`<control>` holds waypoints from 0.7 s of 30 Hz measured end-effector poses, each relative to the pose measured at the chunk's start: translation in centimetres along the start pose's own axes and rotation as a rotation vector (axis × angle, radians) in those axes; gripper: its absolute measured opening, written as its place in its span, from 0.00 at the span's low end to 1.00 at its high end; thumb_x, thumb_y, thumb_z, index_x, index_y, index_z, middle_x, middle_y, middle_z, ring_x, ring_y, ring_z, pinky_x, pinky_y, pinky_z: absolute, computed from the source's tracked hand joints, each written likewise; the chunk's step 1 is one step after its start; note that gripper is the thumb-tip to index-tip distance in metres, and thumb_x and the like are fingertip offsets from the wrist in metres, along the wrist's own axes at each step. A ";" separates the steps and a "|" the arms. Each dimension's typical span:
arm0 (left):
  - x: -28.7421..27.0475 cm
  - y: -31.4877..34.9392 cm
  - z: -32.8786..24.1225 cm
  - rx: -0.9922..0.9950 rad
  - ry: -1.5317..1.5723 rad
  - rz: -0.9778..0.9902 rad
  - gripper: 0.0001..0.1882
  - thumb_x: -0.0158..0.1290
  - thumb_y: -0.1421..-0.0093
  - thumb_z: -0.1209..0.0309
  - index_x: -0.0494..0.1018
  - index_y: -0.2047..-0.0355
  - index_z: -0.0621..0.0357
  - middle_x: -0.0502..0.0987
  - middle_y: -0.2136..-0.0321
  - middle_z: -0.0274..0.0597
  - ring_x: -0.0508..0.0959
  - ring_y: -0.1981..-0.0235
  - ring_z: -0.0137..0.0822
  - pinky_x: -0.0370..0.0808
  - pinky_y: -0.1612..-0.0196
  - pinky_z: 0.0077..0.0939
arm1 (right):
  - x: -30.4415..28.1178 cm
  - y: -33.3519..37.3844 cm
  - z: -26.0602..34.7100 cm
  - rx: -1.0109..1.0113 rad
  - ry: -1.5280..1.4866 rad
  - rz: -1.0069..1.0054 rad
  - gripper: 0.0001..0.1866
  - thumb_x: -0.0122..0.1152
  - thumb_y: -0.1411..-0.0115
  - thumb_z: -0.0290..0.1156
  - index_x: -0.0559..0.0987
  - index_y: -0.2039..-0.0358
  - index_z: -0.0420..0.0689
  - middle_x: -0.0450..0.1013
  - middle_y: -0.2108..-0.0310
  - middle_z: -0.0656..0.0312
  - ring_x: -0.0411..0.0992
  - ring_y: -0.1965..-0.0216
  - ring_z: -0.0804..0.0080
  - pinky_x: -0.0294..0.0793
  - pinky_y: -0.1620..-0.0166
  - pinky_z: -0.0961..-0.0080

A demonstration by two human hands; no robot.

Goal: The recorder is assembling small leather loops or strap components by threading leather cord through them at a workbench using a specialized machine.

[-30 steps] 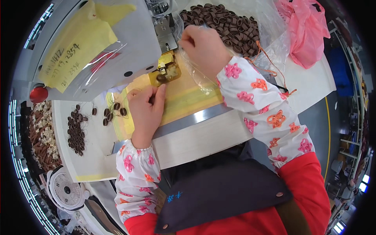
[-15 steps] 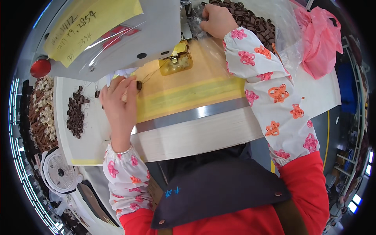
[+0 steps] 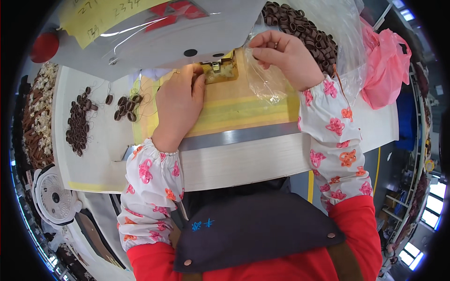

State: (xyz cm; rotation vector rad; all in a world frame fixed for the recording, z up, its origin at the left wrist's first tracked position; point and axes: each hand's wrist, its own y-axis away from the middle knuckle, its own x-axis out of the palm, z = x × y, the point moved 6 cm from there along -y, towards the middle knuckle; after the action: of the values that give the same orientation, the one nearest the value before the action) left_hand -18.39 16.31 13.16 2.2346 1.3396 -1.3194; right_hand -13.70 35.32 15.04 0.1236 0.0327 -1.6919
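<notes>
My left hand [image 3: 180, 100] lies beside the needle area of a sewing machine [image 3: 164, 42], fingertips by the presser foot [image 3: 216, 67]. Its fingers are bent together; whatever is between them is hidden. Over the bed's right side, my right hand [image 3: 286, 57] has curled fingers, with thumb and forefinger near each other at a clear plastic bag's edge [image 3: 269, 86]. I cannot make out what, if anything, it holds. Small dark brown loops [image 3: 300, 25] fill the bag behind it. More brown loops [image 3: 125, 108] with loose threads lie left of my left hand.
A larger group of threaded loops [image 3: 78, 124] lies further left on the white table [image 3: 225, 166]. A pink plastic bag [image 3: 386, 65] stands at the right. A white fan [image 3: 54, 196] is at the lower left. The machine's body overhangs the far side.
My left hand has moved right to the presser foot. My right hand has drawn back from the pile of loops, toward me. Several loops now show left of the machine bed. The view has shifted.
</notes>
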 end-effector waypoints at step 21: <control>-0.1 0.5 -1.2 0.069 0.474 0.215 0.14 0.58 0.52 0.73 0.70 0.65 0.61 0.62 0.80 0.27 0.61 0.79 0.19 0.61 0.75 0.12 | 6.5 0.9 -1.7 0.171 0.015 0.073 0.09 0.55 0.54 0.21 0.67 0.71 0.34 0.70 0.81 0.59 0.71 0.82 0.76 0.71 0.80 0.83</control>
State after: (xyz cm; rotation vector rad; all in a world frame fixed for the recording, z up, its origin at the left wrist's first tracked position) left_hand -17.37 16.66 13.78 2.7638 1.1467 -0.8030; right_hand -13.48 28.99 12.76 0.2627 -0.1045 -1.6191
